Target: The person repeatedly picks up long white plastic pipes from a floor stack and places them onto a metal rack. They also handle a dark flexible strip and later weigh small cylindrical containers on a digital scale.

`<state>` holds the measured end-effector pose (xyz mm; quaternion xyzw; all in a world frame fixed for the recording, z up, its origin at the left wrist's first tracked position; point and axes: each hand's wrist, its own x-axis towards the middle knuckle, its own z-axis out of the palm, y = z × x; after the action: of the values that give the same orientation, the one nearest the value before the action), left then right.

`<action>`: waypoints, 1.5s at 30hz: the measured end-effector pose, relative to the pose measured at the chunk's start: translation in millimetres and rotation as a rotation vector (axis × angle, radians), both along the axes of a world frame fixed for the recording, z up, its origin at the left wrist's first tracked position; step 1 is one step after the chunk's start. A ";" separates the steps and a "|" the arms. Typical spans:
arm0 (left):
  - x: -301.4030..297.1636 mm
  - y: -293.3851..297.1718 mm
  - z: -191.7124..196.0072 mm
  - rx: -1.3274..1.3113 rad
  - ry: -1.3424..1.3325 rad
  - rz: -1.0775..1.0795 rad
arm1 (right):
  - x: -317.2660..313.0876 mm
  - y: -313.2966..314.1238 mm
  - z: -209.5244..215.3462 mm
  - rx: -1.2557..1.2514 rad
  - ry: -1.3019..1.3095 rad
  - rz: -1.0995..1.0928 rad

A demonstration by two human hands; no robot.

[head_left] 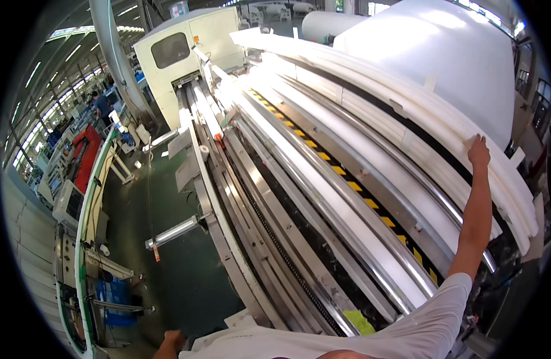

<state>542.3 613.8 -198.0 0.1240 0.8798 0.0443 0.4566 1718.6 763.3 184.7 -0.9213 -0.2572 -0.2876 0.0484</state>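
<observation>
My right hand (479,152) reaches far up, right of frame, fingers pressed flat on the white stack (407,107), unclenched, steadying it above the rails (323,209); left hand (170,342), bottom edge, grip I cannot tell.

Body as seen from the head view: a short-sleeved white fabric shirt (407,335) is worn, plain and without print, lightly creased across the shoulder. The sleeve hem is seen to end above the elbow of the right arm, which is bare from there down. The right hand (479,152) is ungloved; no watch, ring or band is noted. Only part of the left hand (170,342) is visible at the lower edge, also ungloved.
</observation>
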 end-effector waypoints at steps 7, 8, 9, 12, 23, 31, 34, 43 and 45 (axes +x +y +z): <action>0.4 38.6 -20.2 0.227 -0.226 -0.269 | -200.8 -10.2 -11.3 0.266 0.047 0.424; 11.3 51.0 -28.7 0.260 -0.231 -0.273 | -248.5 -15.0 -24.7 0.333 0.122 0.550; 27.0 65.1 -37.8 0.300 -0.238 -0.294 | -296.6 -25.4 -41.4 0.384 0.208 0.665; 78.1 103.7 -46.1 0.424 -0.434 -0.271 | -441.6 -69.0 -98.5 0.364 0.501 0.876; 120.3 82.7 -9.9 0.205 -0.866 -1.089 | -775.2 -192.7 -246.1 -0.122 1.363 0.711; 62.6 47.5 31.0 -0.078 -1.057 -1.915 | -914.6 -336.3 -258.8 -0.287 1.750 0.437; 31.2 59.8 64.5 -0.125 -0.958 -2.011 | -974.0 -389.5 -256.3 -0.215 1.820 0.313; -66.0 12.7 43.6 -0.499 -0.712 -2.579 | -1201.3 -530.2 -360.2 -0.074 1.865 0.118; -82.8 -22.7 4.6 -0.167 -0.581 -2.916 | -1266.0 -562.8 -396.7 -0.006 1.745 0.118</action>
<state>459.4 591.1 -193.4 0.8347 -0.1356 -0.4671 0.2584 452.6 200.5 -211.9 -0.7979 -0.1765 0.5238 0.2405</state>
